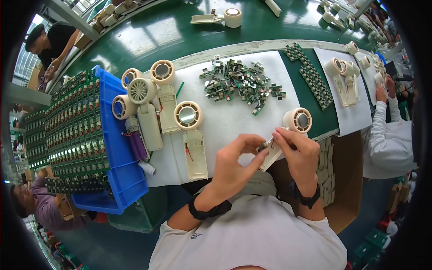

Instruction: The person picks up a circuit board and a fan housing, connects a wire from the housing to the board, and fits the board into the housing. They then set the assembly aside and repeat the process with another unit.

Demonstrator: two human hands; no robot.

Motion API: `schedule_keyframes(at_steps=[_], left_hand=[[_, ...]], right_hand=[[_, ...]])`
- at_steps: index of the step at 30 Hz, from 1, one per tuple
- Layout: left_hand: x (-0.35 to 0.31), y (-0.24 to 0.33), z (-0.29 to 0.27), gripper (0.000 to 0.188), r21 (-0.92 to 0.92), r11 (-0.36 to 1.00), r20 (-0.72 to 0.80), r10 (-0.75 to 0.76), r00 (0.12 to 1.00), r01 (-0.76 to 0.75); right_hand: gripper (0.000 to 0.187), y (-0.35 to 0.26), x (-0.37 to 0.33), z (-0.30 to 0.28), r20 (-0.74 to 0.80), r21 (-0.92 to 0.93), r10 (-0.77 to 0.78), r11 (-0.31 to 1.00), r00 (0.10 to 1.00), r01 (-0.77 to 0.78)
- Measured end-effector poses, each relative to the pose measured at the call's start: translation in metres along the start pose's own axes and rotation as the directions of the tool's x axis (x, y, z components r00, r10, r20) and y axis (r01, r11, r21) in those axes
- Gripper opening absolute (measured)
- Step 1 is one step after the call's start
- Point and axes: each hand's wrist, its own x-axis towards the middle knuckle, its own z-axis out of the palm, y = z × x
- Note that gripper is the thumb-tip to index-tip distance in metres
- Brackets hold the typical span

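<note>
Both hands meet close in front of the person's chest, just off the near edge of the tabletop (pixel 252 121). The right hand (pixel 299 150) grips the cream handle of a small handheld fan (pixel 288 135), whose round head rises just beyond the knuckles, tilted up and to the right. The left hand (pixel 236 164) has thumb and forefinger pinched together on a little green circuit board (pixel 262 147), held against the open side of the handle. Each wrist wears a dark band. Beyond the left hand, on white paper, lie several more cream fan bodies (pixel 155 103), some open and showing red wires. Farther ahead, between the two hands' lines of reach, sits a loose heap of small green boards (pixel 240 83). Well to the left of the left hand stands a blue tray (pixel 121 148) packed with rows of green boards. To the right of the right hand, a cardboard box (pixel 346 180) sits below the edge.
</note>
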Motion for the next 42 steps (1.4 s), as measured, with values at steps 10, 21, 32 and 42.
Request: schedule_keyframes(at_steps=[10, 21, 32, 42], left_hand=[[0.011, -0.015, 0.005, 0.03, -0.056, 0.998, -0.083, -0.018, 0.996, 0.013], [0.011, -0.012, -0.002, 0.033, -0.185, 0.975, 0.057, -0.117, 0.992, 0.125], [0.01, -0.017, -0.006, 0.03, -0.064, 0.998, 0.095, -0.011, 0.995, 0.017], [0.01, -0.015, -0.005, 0.034, 0.091, 0.984, 0.141, 0.142, 0.98, -0.155]], right_hand=[[0.011, -0.003, 0.003, -0.003, 0.088, 0.012, 0.04, 0.999, 0.995, -0.041], [0.008, -0.001, 0.0, -0.007, 0.11, 0.094, -0.088, 0.993, 0.99, 0.078], [0.01, 0.001, 0.0, -0.013, 0.16, 0.02, -0.201, 0.98, 0.966, 0.2], [0.012, 0.013, 0.002, -0.021, 0.193, 0.012, -0.322, 0.945, 0.927, 0.326]])
